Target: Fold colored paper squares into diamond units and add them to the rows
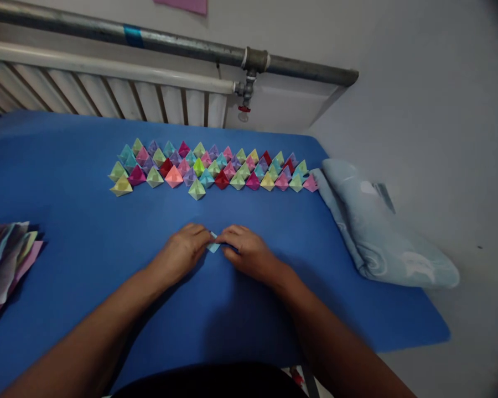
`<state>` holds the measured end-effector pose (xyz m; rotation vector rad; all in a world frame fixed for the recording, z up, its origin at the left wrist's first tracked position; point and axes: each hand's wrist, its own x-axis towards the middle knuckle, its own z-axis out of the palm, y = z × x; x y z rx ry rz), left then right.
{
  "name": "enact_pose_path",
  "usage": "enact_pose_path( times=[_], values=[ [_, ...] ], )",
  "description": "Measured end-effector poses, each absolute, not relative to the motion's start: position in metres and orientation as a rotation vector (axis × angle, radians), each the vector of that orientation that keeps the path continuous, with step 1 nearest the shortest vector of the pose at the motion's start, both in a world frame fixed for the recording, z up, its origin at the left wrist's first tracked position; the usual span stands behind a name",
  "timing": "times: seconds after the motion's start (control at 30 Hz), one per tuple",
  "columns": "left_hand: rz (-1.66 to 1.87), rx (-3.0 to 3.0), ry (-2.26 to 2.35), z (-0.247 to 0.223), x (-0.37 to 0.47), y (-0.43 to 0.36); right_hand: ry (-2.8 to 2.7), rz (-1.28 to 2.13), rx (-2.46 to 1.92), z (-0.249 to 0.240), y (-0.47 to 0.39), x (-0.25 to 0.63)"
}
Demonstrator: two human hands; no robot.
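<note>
A small light-blue piece of folded paper [213, 247] lies low over the blue tabletop, pinched between my two hands. My left hand [186, 246] closes its fingers on the paper's left side. From the other side, my right hand [247, 250] grips it with thumb and forefinger. The fingers cover much of the paper, so its full shape is hidden. Beyond my hands stand rows of small folded paper boats [174, 177] in many colours. One pale green boat [197, 190] sits slightly in front of the rows, nearest my hands.
A stack of coloured paper sheets [12, 271] lies at the left edge of the blue table [108, 237]. On the right rests a folded pale-blue blanket [382, 237]. Behind the table are a white radiator [120, 99], a metal pipe [182, 47] and a red-handled valve [244, 109].
</note>
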<state>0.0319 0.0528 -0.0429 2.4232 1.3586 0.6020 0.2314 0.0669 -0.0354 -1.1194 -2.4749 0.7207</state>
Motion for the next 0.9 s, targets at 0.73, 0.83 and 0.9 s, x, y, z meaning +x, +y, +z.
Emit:
enact_pose_path(
  times=[0.73, 0.83, 0.9],
  values=[
    [0.778, 2.634, 1.169, -0.053, 0.018, 0.050, -2.635, 0.611, -1.113, -0.041, 0.074, 0.236],
    [0.777, 2.651, 1.202, -0.052, 0.020, 0.049, -2.611, 0.589, -1.129, -0.043, 0.073, 0.235],
    [0.774, 2.650, 1.231, -0.051, 0.022, 0.049, -2.594, 0.573, -1.124, -0.045, 0.072, 0.234]
  ],
)
